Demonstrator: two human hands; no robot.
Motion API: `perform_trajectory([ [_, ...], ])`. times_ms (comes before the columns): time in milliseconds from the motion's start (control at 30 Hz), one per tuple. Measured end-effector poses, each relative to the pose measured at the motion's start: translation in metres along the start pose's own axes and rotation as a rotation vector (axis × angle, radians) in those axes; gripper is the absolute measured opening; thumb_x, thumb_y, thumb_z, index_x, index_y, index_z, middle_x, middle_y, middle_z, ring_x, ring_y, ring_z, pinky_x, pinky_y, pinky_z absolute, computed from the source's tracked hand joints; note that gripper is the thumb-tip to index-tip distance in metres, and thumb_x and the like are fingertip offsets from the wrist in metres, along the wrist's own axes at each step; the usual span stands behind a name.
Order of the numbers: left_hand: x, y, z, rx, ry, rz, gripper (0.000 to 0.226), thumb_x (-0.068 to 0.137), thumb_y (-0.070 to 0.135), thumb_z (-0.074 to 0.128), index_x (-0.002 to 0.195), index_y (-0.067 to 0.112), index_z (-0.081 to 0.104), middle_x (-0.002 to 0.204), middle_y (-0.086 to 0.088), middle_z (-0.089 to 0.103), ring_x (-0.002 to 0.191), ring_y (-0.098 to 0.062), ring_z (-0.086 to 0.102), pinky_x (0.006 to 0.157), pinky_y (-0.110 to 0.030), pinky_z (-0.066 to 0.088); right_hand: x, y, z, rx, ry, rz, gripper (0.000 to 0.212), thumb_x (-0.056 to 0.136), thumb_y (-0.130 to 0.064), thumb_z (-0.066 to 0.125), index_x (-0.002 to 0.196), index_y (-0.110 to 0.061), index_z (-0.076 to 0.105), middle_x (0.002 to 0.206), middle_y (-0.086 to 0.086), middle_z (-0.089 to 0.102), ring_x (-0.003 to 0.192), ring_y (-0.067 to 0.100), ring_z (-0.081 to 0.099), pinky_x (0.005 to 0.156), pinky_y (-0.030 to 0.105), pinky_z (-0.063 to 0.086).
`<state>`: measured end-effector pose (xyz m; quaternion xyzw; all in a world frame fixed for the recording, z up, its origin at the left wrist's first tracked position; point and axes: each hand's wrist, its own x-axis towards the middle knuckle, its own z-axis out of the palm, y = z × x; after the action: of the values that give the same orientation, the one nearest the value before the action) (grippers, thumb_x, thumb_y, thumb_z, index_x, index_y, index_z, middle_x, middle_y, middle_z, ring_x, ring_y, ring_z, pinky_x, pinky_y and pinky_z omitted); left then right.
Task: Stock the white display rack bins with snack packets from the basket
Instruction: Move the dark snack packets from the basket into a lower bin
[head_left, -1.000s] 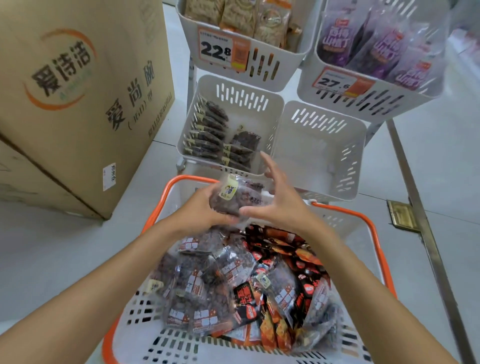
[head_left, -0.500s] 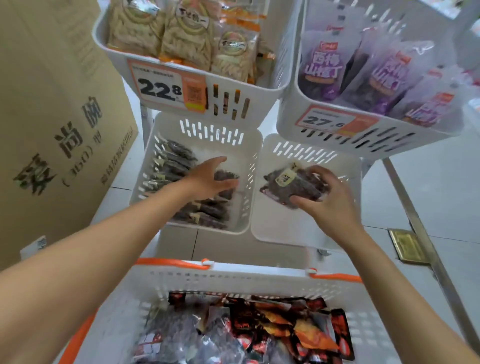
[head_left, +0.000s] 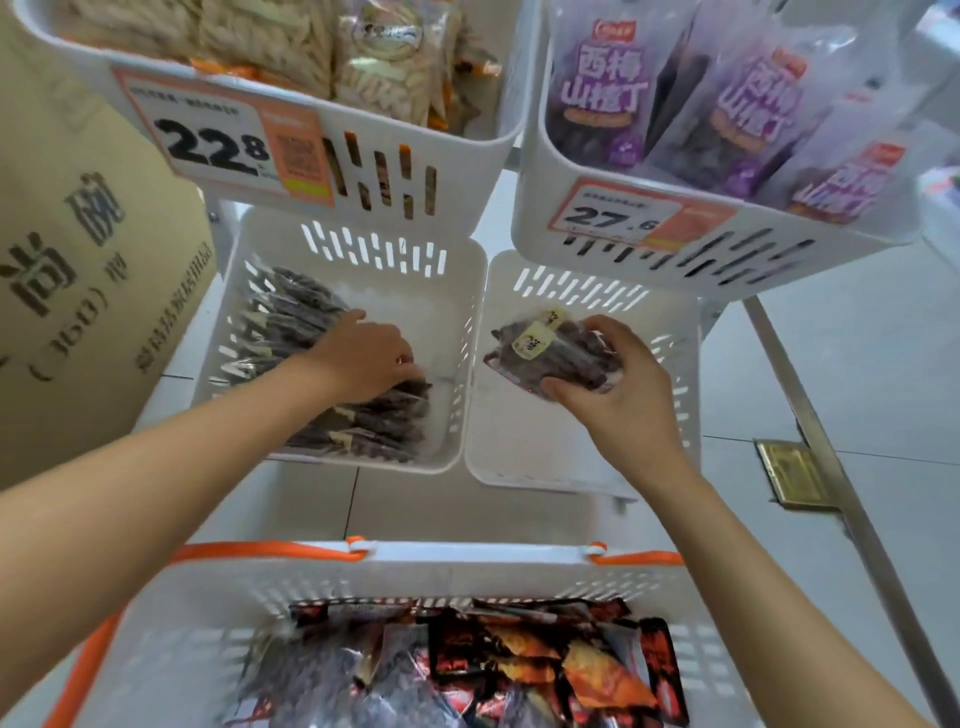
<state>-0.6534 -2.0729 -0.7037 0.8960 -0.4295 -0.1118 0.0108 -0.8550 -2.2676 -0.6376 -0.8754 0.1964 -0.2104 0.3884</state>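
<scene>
Gripping a dark packet with a yellow sticker, the right hand holds it over the lower right bin, whose white bottom shows all round it. The left hand lies with fingers fairly straight on the stack in the lower left bin, where bare bottom shows by the far and right walls; the two bins stand rim beside rim. Upper bins overhang both back walls, carrying price tags 22.8 and 27.6, and the basket of packets sits near, in front.
</scene>
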Motion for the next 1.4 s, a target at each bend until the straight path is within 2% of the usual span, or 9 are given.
perform_trajectory([
  [200, -0.041, -0.009, 0.013, -0.111, -0.029, -0.079, 0.041, 0.107, 0.038, 0.033, 0.147, 0.035, 0.039, 0.156, 0.002, 0.04, 0.149, -0.013, 0.022, 0.122, -0.045, -0.009, 0.013, -0.044, 0.044, 0.003, -0.072, -0.118, 0.057, 0.073, -0.023, 0.085, 0.123, -0.024, 0.057, 0.117, -0.003, 0.059, 0.103, 0.007, 0.057, 0.089, 0.022, 0.047],
  [400, -0.057, -0.02, 0.031, -0.051, 0.036, -0.055, 0.046, 0.104, 0.046, 0.032, 0.15, 0.041, 0.034, 0.162, 0.002, 0.021, 0.152, -0.018, 0.001, 0.122, -0.048, -0.008, 0.052, -0.047, 0.125, -0.22, -0.159, -0.083, 0.055, 0.085, -0.027, 0.074, 0.132, -0.024, 0.046, 0.12, 0.004, 0.05, 0.106, 0.024, 0.056, 0.08, 0.033, 0.046],
  [533, -0.07, -0.04, 0.026, -0.285, 0.253, -0.111, 0.04, 0.099, 0.038, 0.051, 0.138, 0.03, 0.052, 0.16, 0.001, 0.028, 0.149, -0.02, 0.014, 0.122, -0.041, 0.005, 0.069, -0.024, 0.166, -0.344, -0.439, -0.03, 0.05, 0.087, -0.018, 0.072, 0.128, -0.019, 0.044, 0.117, 0.008, 0.043, 0.108, 0.031, 0.053, 0.087, 0.033, 0.045],
  [700, -0.07, -0.066, 0.036, -0.041, 0.201, -0.242, 0.109, 0.068, 0.095, 0.007, 0.157, 0.033, 0.004, 0.166, -0.001, -0.009, 0.152, -0.02, -0.017, 0.118, -0.047, -0.015, 0.095, -0.013, 0.169, -0.193, -0.731, 0.148, 0.035, 0.089, -0.047, 0.066, 0.113, -0.029, 0.048, 0.121, 0.007, 0.04, 0.105, 0.027, 0.054, 0.083, 0.032, 0.047],
  [833, -0.072, -0.075, 0.057, 0.012, 0.206, -0.206, 0.118, 0.051, 0.099, -0.014, 0.149, 0.035, -0.025, 0.163, -0.003, -0.023, 0.149, -0.023, -0.026, 0.12, -0.046, -0.013, 0.096, -0.008, 0.176, -0.264, -0.686, 0.038, 0.023, 0.091, -0.043, 0.064, 0.102, -0.036, 0.045, 0.114, 0.012, 0.052, 0.091, 0.029, 0.06, 0.069, 0.031, 0.048],
  [933, -0.073, -0.078, 0.065, -0.002, 0.254, -0.179, 0.109, 0.063, 0.096, -0.004, 0.151, 0.034, -0.021, 0.165, -0.005, -0.014, 0.151, -0.023, -0.02, 0.121, -0.044, -0.008, 0.081, -0.003, 0.179, -0.153, -0.585, 0.016, 0.024, 0.092, -0.034, 0.066, 0.11, -0.034, 0.049, 0.121, 0.011, 0.046, 0.103, 0.028, 0.057, 0.087, 0.03, 0.046],
  [1033, -0.074, -0.076, 0.066, -0.018, 0.274, -0.168, 0.105, 0.067, 0.091, 0.01, 0.152, 0.034, -0.014, 0.166, -0.005, -0.008, 0.152, -0.024, -0.015, 0.122, -0.044, -0.002, 0.065, 0.001, 0.177, -0.254, -0.689, 0.025, 0.058, 0.089, -0.045, 0.067, 0.138, -0.04, 0.037, 0.145, 0.004, 0.023, 0.126, 0.03, 0.041, 0.11, 0.037, 0.035],
  [1133, -0.076, -0.074, 0.064, -0.031, 0.277, -0.188, 0.103, 0.066, 0.088, 0.009, 0.149, 0.035, -0.02, 0.165, -0.004, -0.014, 0.151, -0.023, -0.018, 0.119, -0.04, -0.007, 0.064, -0.007, 0.169, -0.258, -0.778, 0.076, 0.078, 0.085, -0.045, 0.072, 0.148, -0.039, 0.027, 0.141, 0.006, 0.028, 0.115, 0.021, 0.041, 0.102, 0.029, 0.034],
  [1400, -0.077, -0.071, 0.063, -0.024, 0.222, -0.198, 0.105, 0.065, 0.087, 0.006, 0.151, 0.032, -0.019, 0.165, -0.004, -0.014, 0.152, -0.024, -0.016, 0.121, -0.042, -0.001, 0.04, -0.004, 0.171, -0.278, -0.668, -0.058, 0.058, 0.096, -0.045, 0.056, 0.147, -0.041, 0.029, 0.154, 0.0, 0.013, 0.133, 0.03, 0.041, 0.111, 0.044, 0.04],
])
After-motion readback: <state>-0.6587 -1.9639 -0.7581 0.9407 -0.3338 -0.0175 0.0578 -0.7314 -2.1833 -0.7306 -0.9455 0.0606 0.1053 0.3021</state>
